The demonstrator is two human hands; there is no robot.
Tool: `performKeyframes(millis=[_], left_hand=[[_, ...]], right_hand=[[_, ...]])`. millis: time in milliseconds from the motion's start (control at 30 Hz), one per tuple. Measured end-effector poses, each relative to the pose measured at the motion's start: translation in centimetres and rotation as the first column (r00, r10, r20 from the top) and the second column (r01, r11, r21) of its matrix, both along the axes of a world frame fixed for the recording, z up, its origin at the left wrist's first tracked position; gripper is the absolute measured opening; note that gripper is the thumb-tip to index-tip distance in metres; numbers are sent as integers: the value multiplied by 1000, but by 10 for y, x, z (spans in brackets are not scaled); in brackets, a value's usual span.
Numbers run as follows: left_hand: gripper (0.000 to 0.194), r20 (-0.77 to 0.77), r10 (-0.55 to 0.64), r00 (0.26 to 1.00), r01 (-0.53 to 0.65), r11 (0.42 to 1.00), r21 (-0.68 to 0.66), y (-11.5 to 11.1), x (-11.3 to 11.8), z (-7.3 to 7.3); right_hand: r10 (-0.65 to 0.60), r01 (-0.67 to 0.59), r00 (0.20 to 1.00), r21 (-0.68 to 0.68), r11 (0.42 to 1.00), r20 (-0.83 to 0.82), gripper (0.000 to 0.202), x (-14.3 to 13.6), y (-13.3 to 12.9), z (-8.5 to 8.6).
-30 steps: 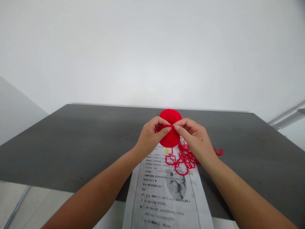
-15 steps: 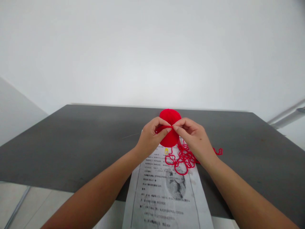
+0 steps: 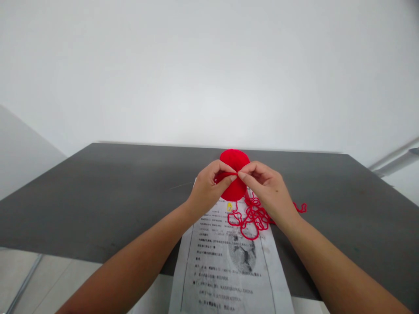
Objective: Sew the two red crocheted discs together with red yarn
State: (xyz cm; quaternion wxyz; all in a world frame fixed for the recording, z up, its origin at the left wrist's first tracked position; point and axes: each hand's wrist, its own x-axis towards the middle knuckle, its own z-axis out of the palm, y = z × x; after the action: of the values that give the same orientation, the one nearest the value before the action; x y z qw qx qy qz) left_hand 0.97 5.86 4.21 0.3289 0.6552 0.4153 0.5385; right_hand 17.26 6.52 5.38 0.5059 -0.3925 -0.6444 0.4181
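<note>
Above a printed sheet, my left hand (image 3: pixel 209 181) is closed, thumb and forefinger pinching a thin piece of red yarn work (image 3: pixel 225 175). Fingertip to fingertip with it, my right hand (image 3: pixel 263 179) pinches the right end of the same piece. Both hands stay in front of a round ball of red yarn (image 3: pixel 234 158), which they partly cover. Loose red yarn (image 3: pixel 253 216) lies in tangled loops under my right wrist, with a short end showing to the right of it.
The printed sheet (image 3: pixel 225 279) overhangs the near edge of the dark grey table (image 3: pixel 131 187). A small yellow loop (image 3: pixel 229 206) lies on the paper below the ball. A thin, pale needle-like line (image 3: pixel 181 185) shows left of my left hand. A white wall (image 3: pixel 209 78) stands behind.
Almost nothing differs. Both hands keep the same pinch on the red yarn piece; the whole view has shifted very slightly.
</note>
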Motion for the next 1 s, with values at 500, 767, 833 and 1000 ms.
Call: performKeyframes(millis=[500, 767, 833, 1000], left_hand=[[5, 36, -4, 999, 4, 1000, 7, 2, -1, 0], [6, 39, -8, 999, 8, 1000, 9, 2, -1, 0], [6, 38, -10, 999, 10, 1000, -4, 1, -1, 0], [10, 77, -10, 997, 15, 998, -59, 2, -1, 1]], right_hand=[[-5, -2, 998, 100, 995, 63, 9, 0, 0, -1], [9, -18, 997, 108, 994, 83, 9, 1, 1, -2], [16, -27, 994, 109, 994, 104, 10, 2, 2, -2], [11, -26, 992, 118, 993, 124, 10, 3, 4, -4]])
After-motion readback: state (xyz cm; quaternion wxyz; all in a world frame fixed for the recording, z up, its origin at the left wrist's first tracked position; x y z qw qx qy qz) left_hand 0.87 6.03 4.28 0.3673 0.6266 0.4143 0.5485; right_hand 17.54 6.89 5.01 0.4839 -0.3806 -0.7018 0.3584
